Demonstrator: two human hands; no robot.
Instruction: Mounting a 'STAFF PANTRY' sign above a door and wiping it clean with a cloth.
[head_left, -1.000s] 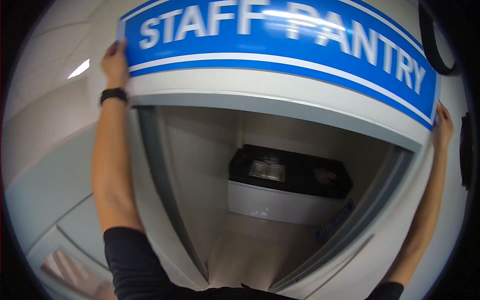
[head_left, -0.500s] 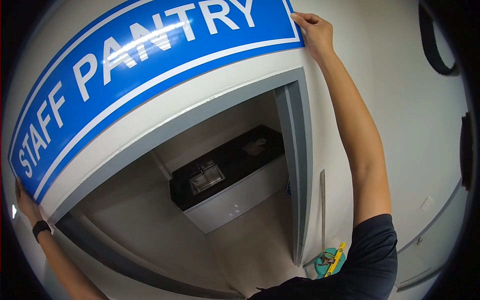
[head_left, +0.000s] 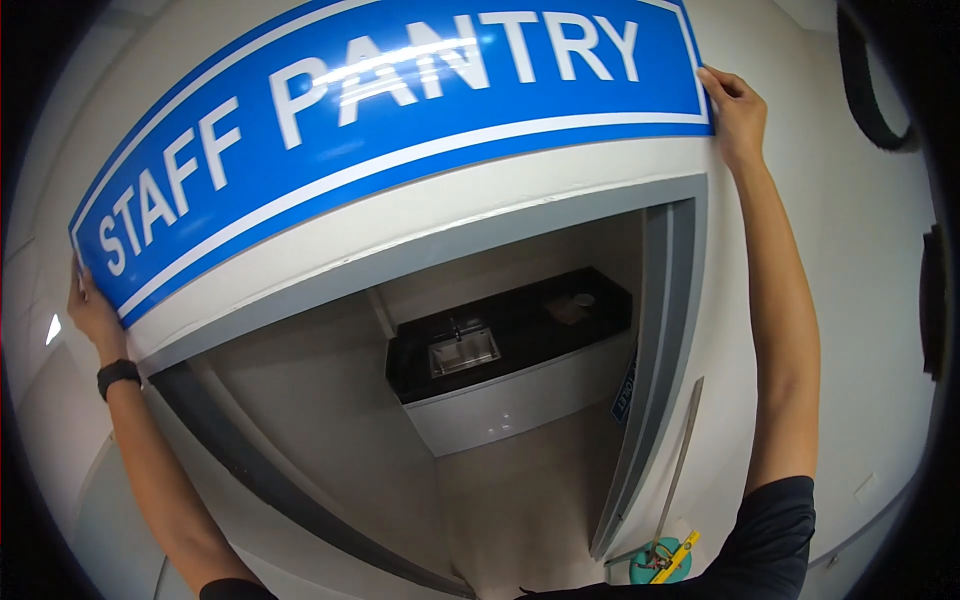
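Glare streaks the blue sign [head_left: 400, 130] above a dim room [head_left: 320, 385], all fisheye-bent.

The sign [head_left: 385, 125] is up over the door frame [head_left: 450, 248], left hand [head_left: 97, 315] at its left end, right hand [head_left: 740, 115] at its right. Looking through, I see a counter [head_left: 525, 325] at the back, sink [head_left: 463, 352] in its left half, another sign [head_left: 624, 395] on the right. Out here, right of the frame, a spirit level [head_left: 676, 557] lies on what looks like a stool [head_left: 645, 568].
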